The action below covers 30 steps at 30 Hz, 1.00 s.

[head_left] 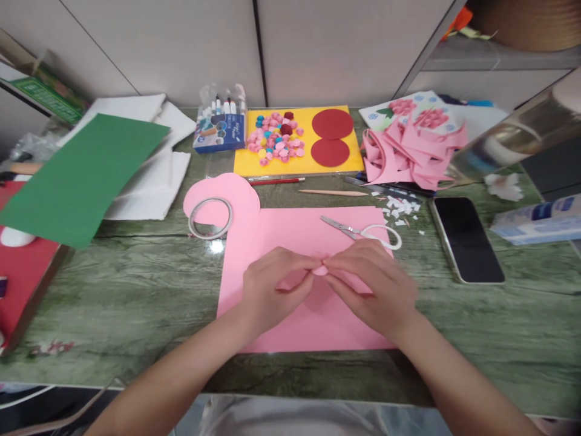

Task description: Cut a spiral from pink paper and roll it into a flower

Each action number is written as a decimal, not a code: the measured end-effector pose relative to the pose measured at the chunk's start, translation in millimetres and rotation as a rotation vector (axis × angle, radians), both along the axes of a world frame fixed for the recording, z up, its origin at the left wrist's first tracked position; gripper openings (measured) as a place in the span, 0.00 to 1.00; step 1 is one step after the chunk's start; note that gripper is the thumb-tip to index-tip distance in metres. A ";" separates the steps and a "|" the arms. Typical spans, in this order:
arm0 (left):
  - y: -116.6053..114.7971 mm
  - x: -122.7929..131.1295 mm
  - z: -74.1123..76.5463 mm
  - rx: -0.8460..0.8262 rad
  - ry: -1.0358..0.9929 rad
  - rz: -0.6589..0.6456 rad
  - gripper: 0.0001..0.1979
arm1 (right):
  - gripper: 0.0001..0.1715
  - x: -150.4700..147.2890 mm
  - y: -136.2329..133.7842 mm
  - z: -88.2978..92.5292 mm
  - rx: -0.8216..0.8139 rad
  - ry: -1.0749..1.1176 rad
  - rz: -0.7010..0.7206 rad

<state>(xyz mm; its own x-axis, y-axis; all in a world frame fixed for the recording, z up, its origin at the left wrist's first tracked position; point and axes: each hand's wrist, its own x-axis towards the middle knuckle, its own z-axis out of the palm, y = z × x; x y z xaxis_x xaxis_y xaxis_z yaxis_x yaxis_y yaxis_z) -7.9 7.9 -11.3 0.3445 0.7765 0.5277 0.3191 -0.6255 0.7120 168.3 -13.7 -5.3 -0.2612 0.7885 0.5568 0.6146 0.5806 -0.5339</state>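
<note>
Both of my hands meet over a pink foam sheet (290,233) lying on the green marbled table. My left hand (267,290) and my right hand (372,284) each pinch a small pink paper piece (320,269) between their fingertips. Scissors with white handles (363,231) lie on the sheet just beyond my right hand. A roll of clear tape (210,218) rests on a pink cut-out shape (236,197) at the sheet's far left corner.
A yellow sheet (354,158) at the back carries small coloured paper balls (276,140) and two red discs (331,124). Markers box (219,130), green sheet (77,175), pink scraps (406,154), a phone (466,237), a red pencil (276,180) and a wooden stick (333,192) lie around.
</note>
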 end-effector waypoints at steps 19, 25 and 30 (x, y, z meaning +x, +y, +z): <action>-0.8 0.4 -5.6 -0.136 -0.226 -0.114 0.15 | 0.13 1.4 -1.2 -5.6 0.194 0.051 -0.048; -0.7 0.6 -1.0 -0.035 -0.096 -0.043 0.12 | 0.13 1.1 0.3 -8.5 0.187 -0.003 -0.070; 1.0 -0.5 -2.0 0.009 0.056 0.031 0.10 | 0.11 -0.2 2.8 -7.1 0.235 -0.111 -0.143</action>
<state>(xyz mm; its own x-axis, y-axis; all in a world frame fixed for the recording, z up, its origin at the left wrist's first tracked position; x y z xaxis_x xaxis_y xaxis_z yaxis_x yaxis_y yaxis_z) -8.5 8.9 -13.2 0.3500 0.7824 0.5152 0.3774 -0.6211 0.6868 168.1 -10.9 -12.4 -0.2263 0.6745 0.7027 0.7459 0.5840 -0.3203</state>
